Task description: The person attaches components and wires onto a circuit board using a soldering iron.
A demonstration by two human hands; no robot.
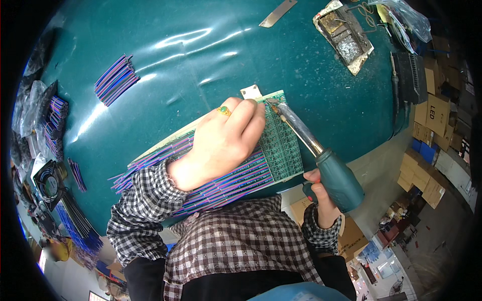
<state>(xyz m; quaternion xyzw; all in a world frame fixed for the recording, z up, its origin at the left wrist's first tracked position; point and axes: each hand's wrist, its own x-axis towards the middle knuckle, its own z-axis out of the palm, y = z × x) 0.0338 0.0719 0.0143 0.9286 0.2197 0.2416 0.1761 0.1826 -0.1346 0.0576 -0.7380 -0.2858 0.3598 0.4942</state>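
Note:
A green circuit board panel (285, 143) lies in front of me, with rows of blue, red and black wires (228, 181) running leftward from it. My left hand (223, 138), a ring on one finger, rests over the wires. Its fingers are pinched together at the panel's far edge, and what they hold is hidden. My right hand (325, 200) grips the soldering iron (339, 180) by its thick green handle. The iron's metal tip reaches the panel's far corner, just right of my left fingertips. A small pale plate (250, 92) sits behind that corner.
A wire bundle (116, 80) lies far left; more wires (56, 123), plastic bags and a black fan (48, 184) crowd the left edge. A soiled soldering stand (346, 37) is at the far right. A metal strip (277, 13) lies at the back, a black box (410, 75) right.

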